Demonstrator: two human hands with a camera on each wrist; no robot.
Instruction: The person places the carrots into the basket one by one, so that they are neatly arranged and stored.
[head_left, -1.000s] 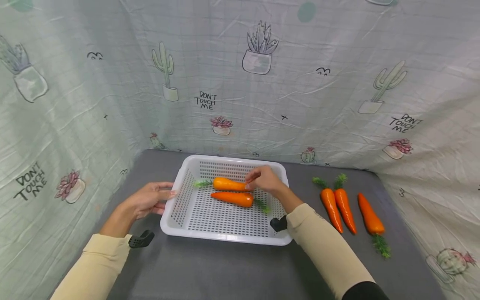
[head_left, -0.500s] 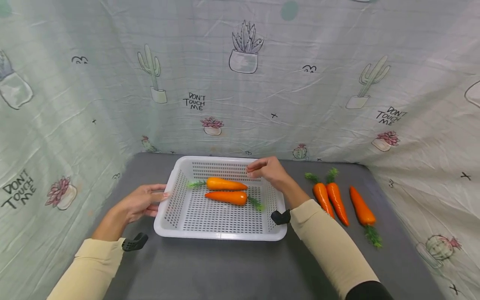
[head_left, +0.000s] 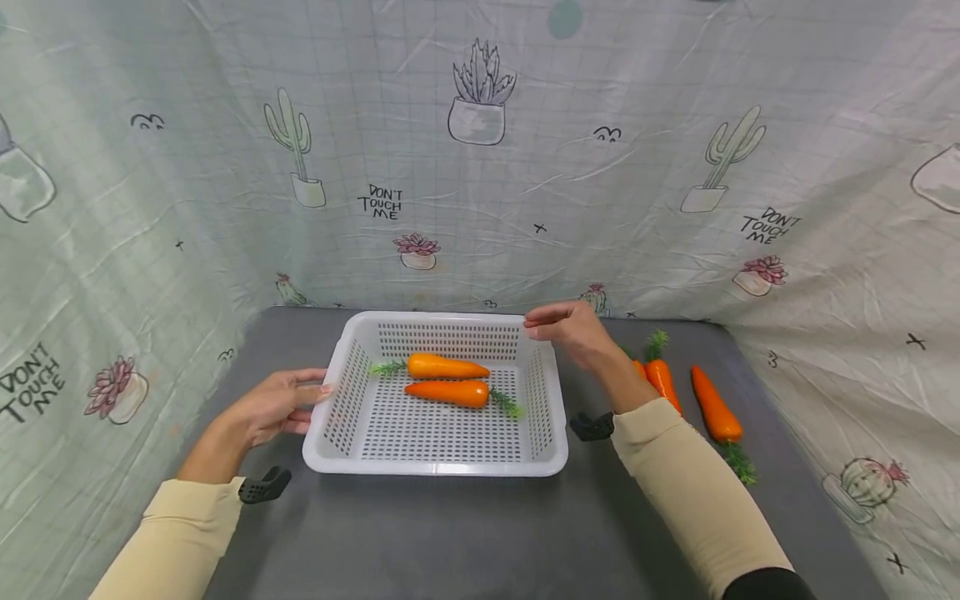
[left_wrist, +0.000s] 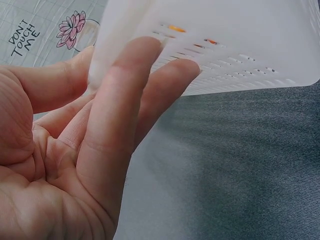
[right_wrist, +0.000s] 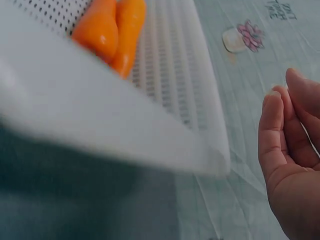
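Observation:
A white perforated plastic basket [head_left: 435, 469] sits on the dark table. Inside it lie two carrots side by side, the rear carrot [head_left: 446, 366] with its green top to the left and the front carrot [head_left: 450, 393] with its top to the right. My left hand [head_left: 272, 406] pinches the basket's left side; in the left wrist view the thumb [left_wrist: 62, 82] is at the rim and the fingers lie against the outer wall. Above the basket's back right corner hovers my right hand [head_left: 573, 329], fingers loosely bent and holding nothing.
To the right on the table are three more carrots: one carrot [head_left: 717, 407] apart, another carrot [head_left: 662, 381] nearer, and a third carrot [head_left: 640, 369] mostly behind the right forearm. A cactus-print curtain [head_left: 480, 208] encloses the back and sides.
My right hand has let go of the rear carrot in the basket, risen, and moved right to the basket's back right corner. The left hand keeps its hold while the view shifts slightly.

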